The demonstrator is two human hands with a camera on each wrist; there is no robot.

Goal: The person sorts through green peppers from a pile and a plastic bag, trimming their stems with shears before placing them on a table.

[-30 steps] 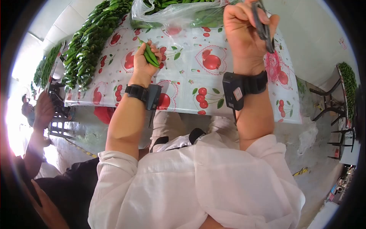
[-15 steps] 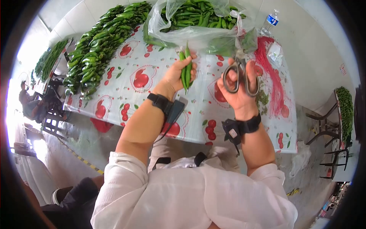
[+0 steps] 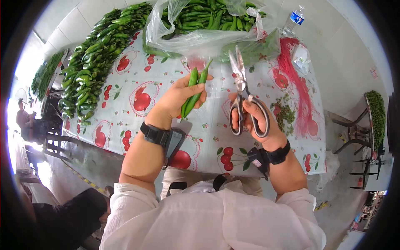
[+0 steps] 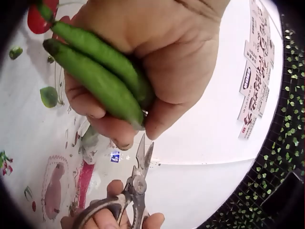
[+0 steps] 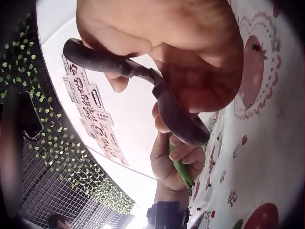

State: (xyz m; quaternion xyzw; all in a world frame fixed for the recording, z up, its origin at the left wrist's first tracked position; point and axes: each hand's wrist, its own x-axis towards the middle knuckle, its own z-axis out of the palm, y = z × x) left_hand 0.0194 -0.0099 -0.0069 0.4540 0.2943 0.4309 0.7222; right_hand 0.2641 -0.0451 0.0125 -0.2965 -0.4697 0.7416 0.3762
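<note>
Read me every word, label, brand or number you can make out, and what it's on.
Nothing reads clearly enough to quote.
Pale signs on a white surface: large characters, sideways, too blurred.
Blue label on the bottle: too small.
Sticker on the right wrist camera: too small.

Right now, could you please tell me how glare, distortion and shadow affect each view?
Head view: the scene bows inside a black rim, with daylight blown out at far left; left wrist view: dark corners, the white wall washed out, the held peppers slightly soft; right wrist view: glare along the bottom, the scissors handles dark against brightness.
</note>
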